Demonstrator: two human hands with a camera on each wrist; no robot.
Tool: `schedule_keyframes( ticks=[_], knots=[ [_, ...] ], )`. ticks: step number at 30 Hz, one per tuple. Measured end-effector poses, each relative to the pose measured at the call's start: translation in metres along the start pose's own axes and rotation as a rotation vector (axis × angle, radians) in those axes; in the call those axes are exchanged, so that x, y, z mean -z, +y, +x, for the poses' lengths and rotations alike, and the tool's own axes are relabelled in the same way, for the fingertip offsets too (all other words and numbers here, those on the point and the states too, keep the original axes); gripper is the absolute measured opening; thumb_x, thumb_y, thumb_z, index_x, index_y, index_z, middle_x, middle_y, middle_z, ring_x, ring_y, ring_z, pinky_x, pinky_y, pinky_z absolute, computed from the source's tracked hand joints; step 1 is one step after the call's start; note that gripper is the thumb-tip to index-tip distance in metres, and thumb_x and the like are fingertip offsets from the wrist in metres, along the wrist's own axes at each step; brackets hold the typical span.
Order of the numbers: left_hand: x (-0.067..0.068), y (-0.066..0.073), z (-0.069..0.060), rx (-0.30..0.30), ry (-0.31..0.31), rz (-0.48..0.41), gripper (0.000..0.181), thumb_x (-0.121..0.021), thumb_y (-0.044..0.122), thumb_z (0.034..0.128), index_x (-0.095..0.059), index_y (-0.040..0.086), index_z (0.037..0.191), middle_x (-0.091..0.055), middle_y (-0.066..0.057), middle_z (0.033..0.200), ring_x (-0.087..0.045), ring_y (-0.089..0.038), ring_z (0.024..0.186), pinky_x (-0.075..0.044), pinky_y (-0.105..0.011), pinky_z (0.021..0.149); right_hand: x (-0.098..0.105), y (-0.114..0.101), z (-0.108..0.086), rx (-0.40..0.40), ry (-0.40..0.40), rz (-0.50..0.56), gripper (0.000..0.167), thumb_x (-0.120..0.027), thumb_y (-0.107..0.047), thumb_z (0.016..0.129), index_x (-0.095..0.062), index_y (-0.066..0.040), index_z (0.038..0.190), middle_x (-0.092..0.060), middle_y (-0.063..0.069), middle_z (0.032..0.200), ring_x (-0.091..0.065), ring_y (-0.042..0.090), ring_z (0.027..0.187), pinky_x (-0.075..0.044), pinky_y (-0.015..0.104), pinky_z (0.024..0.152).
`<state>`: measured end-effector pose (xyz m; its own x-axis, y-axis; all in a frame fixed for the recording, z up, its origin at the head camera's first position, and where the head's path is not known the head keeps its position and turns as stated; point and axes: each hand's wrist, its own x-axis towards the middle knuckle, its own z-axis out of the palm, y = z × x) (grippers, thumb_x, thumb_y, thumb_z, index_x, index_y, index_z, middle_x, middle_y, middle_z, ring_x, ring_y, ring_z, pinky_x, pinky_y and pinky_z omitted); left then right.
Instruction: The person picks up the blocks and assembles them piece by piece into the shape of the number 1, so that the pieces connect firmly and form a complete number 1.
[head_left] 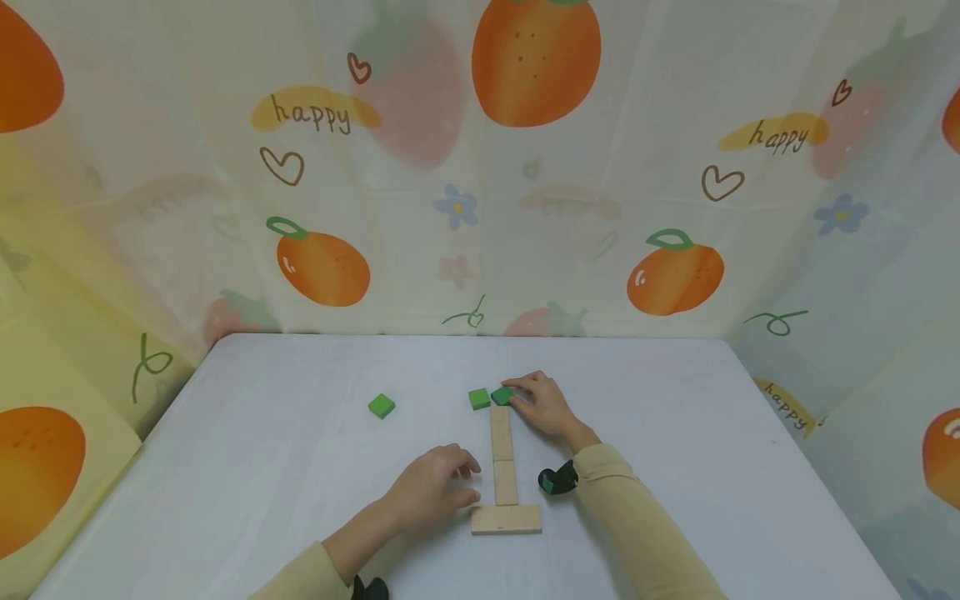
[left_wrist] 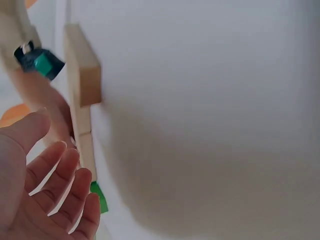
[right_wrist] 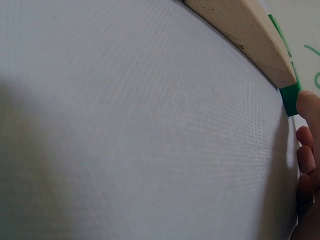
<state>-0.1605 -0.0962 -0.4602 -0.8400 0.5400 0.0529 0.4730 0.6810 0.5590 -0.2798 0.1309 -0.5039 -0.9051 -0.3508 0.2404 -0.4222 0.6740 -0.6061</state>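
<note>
My right hand pinches a green block at the far end of a column of two wooden planks. In the right wrist view the thumb of the right hand touches that green block beside the plank's end. A second green block lies just left of the pinched one. At the near end a wooden plank lies crosswise. My left hand hovers left of the planks with relaxed fingers and holds nothing; the left wrist view shows this hand with its fingers spread.
Another green block lies apart on the left side of the white table. Behind the table hangs a curtain printed with fruit. A black wrist device sits at my right wrist.
</note>
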Motion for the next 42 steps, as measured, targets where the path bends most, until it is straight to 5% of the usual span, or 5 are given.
schedule_keyframes(
  ticks=[17,42],
  knots=[
    [0.015,-0.012,0.044,0.117,0.199,0.000,0.029,-0.073,0.024,0.0776,-0.063,0.010,0.101,-0.063,-0.002,0.097,-0.059,-0.020,0.091,-0.049,-0.033,0.075,0.001,-0.002,-0.001,-0.004,0.001,0.001,0.028,-0.063,-0.014,0.086,-0.065,-0.012,0.114,-0.055,0.013,0.103,-0.051,0.029,0.095,-0.040,0.044,0.083],
    [0.009,-0.032,0.086,0.394,0.275,-0.124,0.036,-0.073,0.020,0.0771,-0.062,0.009,0.110,-0.060,-0.006,0.110,-0.057,-0.024,0.101,-0.047,-0.038,0.081,0.000,-0.001,-0.001,0.028,0.022,0.014,0.028,-0.064,-0.011,0.085,-0.065,-0.010,0.113,-0.057,0.013,0.101,-0.053,0.028,0.094,-0.041,0.044,0.082]
  ],
)
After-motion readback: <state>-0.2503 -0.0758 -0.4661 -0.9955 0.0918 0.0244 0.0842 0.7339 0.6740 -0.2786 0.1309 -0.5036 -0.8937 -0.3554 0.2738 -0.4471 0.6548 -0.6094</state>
